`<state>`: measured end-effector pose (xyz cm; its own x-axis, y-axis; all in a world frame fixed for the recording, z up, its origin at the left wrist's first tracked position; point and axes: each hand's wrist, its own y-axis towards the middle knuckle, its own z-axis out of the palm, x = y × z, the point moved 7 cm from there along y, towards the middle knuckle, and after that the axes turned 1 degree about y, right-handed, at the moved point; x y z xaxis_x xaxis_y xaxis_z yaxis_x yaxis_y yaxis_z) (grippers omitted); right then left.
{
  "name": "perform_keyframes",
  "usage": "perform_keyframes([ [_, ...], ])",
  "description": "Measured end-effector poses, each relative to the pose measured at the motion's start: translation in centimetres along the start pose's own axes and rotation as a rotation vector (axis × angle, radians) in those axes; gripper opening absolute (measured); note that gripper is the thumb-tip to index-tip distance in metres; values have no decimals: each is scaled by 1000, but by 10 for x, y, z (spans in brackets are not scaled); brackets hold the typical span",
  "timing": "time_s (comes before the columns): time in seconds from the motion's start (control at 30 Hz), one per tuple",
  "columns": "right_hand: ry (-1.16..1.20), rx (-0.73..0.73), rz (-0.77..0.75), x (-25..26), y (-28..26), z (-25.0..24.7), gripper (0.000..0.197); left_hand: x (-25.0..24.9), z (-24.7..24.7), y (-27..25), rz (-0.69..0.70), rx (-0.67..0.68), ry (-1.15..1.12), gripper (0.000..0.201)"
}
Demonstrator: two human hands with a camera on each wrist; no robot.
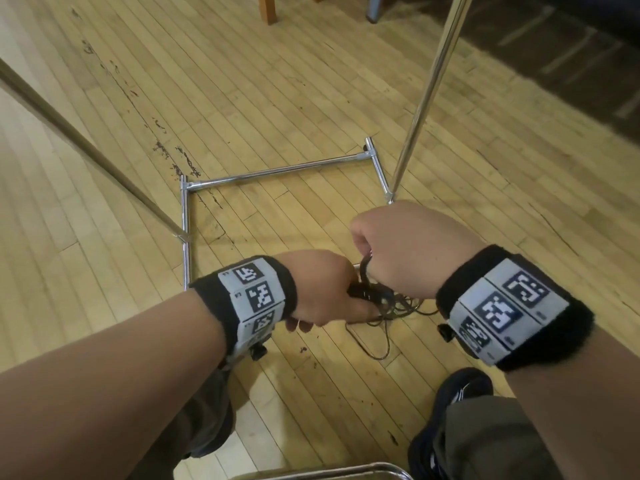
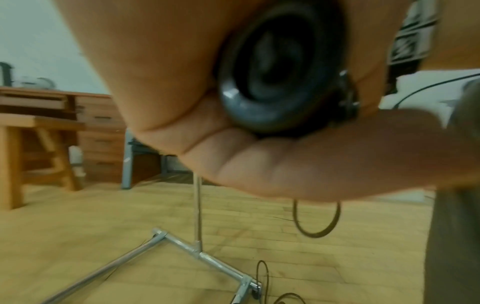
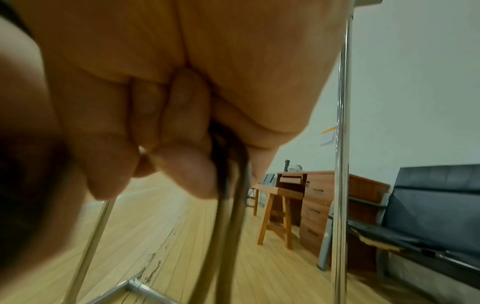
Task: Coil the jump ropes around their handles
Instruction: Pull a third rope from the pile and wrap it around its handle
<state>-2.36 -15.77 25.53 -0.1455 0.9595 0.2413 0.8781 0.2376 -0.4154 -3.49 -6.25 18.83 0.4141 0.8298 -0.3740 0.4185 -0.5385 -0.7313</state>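
Note:
My left hand point(image 1: 325, 289) grips the black jump rope handles point(image 1: 362, 292), low over the floor; the left wrist view shows a handle's round black end point(image 2: 275, 78) wrapped by my fingers point(image 2: 311, 164). Just to the right, my right hand point(image 1: 405, 251) is closed in a fist and pinches strands of the thin dark rope point(image 3: 228, 195) above the handles. Loose rope loops point(image 1: 381, 327) hang below both hands and trail onto the wooden floor. How many turns sit round the handles is hidden by my hands.
A chrome rack base point(image 1: 277, 174) lies on the floor ahead, with slanted metal poles point(image 1: 426, 98) rising at left and right. My shoes point(image 1: 450, 403) stand near the rope. A wooden stool point(image 3: 275, 211), a drawer unit point(image 3: 327, 203) and a black bench point(image 3: 428, 216) are further off.

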Motion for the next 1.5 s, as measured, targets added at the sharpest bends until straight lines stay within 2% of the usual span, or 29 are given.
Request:
perform_keyframes([
  [0.1, 93, -59, 12, 3, -8, -10, 4, 23, -33, 0, -85, -273, -160, 37],
  [0.17, 203, -131, 22, -1, -10, -14, 9, 32, -54, -2, -54, -460, -373, 23],
  [0.2, 256, -167, 26, -4, -11, -16, 11, 34, -59, -2, -28, -505, -483, 18],
  [0.27, 353, -169, 28, -8, -11, -14, 19, 36, -60, 1, 21, -490, -692, 13],
  [0.37, 452, -68, 15, -15, -13, 0, 30, 33, -60, 4, 152, -359, -934, 23],
  [0.43, 494, -2, 17, -23, -12, 12, 30, 28, -63, -1, 257, -283, -1047, 28],
  [0.5, 567, 47, 31, -33, -11, 23, 29, 17, -64, -7, 358, -202, -1129, 18],
  [0.6, 605, 71, 75, -47, -11, 33, 30, -1, -60, -13, 431, -101, -1020, 47],
  [0.67, 461, 84, 73, -54, -10, 34, 29, -10, -50, -14, 419, -15, -849, 59],
  [0.73, 307, 120, 41, -51, -9, 34, 29, -17, -32, -13, 348, 70, -597, 55],
  [0.8, 249, 134, 37, -45, -5, 34, 25, -20, -15, -9, 254, 98, -318, 49],
  [0.9, 64, 97, 22, -32, 2, 28, 19, -15, -3, 0, 136, 44, -86, 45],
  [0.97, -13, 39, 27, -25, 4, 18, 11, -3, -2, 4, 33, 8, -29, 47],
  [1.07, 9, -32, 21, -15, 2, 5, 8, 18, -12, 7, -116, -98, -118, 49],
  [1.17, 124, -80, 25, -11, 2, 4, 17, 32, -24, 8, -202, -222, -362, 38],
  [1.27, 194, -128, 49, -15, 2, 5, 20, 36, -30, 7, -155, -286, -658, 21],
  [1.4, 294, -78, 44, -18, -4, 11, 22, 35, -41, 7, -64, -391, -842, 17],
  [1.5, 345, -42, 39, -19, -10, 12, 23, 32, -44, 8, -18, -401, -955, 16],
])
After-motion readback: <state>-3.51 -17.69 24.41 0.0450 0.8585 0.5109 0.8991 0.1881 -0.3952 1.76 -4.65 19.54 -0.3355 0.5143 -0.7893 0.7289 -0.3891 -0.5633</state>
